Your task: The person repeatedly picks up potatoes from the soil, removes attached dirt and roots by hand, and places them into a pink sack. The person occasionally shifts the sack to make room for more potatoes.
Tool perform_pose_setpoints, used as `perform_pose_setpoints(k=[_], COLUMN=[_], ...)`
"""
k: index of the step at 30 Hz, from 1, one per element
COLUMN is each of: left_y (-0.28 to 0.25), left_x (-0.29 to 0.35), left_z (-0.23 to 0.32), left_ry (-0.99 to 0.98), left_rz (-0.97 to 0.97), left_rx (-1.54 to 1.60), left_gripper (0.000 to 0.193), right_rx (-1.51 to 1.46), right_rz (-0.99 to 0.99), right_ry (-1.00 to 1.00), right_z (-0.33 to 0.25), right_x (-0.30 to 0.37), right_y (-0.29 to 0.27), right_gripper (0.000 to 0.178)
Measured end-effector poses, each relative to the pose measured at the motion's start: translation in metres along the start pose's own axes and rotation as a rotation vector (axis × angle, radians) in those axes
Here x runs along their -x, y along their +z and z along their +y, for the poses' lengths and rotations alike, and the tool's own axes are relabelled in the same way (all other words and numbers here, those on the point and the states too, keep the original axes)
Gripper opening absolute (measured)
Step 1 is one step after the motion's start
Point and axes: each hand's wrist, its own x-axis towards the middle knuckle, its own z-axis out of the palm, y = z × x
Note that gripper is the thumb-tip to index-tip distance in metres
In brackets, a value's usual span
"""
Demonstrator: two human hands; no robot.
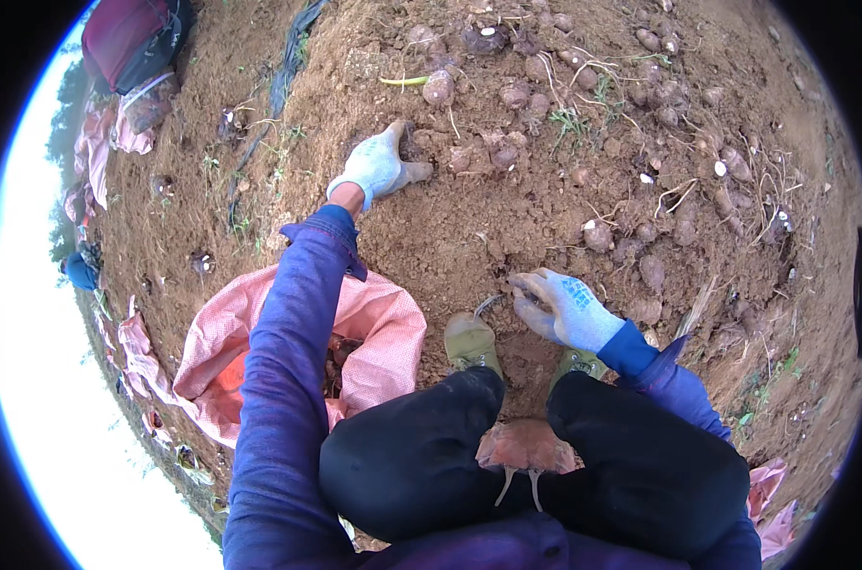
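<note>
My left hand [376,167], in a pale work glove, reaches to the soil at the upper left of centre. Its thumb and fingers sit on either side of a dark taro corm [409,145], partly hidden by the hand. Low over the dirt in front of my shoes is my right hand [571,312], gloved too, its fingers loosely bent with a gap to the thumb. Nothing shows in it. Beside my left leg stands a pink woven sack [393,328], its mouth open, with some dark corms [339,356] inside, partly covered by my left sleeve.
Several taro corms with roots lie over the soil ahead and right, one corm [438,88] bearing a green shoot. A maroon and black bag [132,43] rests at the far left, near more pink sacks [94,147]. My shoes [472,342] stand close to my right hand.
</note>
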Motion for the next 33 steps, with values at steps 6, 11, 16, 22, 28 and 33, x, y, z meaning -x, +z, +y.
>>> perform_pose_setpoints(k=[6,11,16,22,28,33], left_y=[0.019,0.031,0.06,0.071,0.09,0.092], left_x=[0.024,0.093,0.127,0.131,0.136,0.132], left_z=[0.018,0.062,0.115,0.12,0.118,0.104], left_ry=[-0.018,0.317,0.444,0.234,-0.012,-0.23], left_rz=[0.198,0.352,0.297,-0.082,-0.333,-0.448], left_rx=[0.248,0.457,0.347,0.903,1.624,1.924], left_gripper=[0.071,0.067,0.072,0.077,0.052,0.043], right_rx=[-0.074,-0.393,-0.012,-0.351,-0.957,-0.62], right_rz=[0.102,0.298,0.392,0.435,0.517,0.44], right_ry=[0.036,0.26,-0.055,0.064,0.247,0.31], right_z=[0.006,-0.011,-0.012,-0.005,0.002,0.017], right_x=[-0.004,-0.04,-0.061,-0.04,-0.04,-0.035], right_y=[-0.01,-0.019,-0.02,-0.018,-0.031,-0.044], right_gripper=[0.044,0.08,0.085,0.051,0.019,0.059])
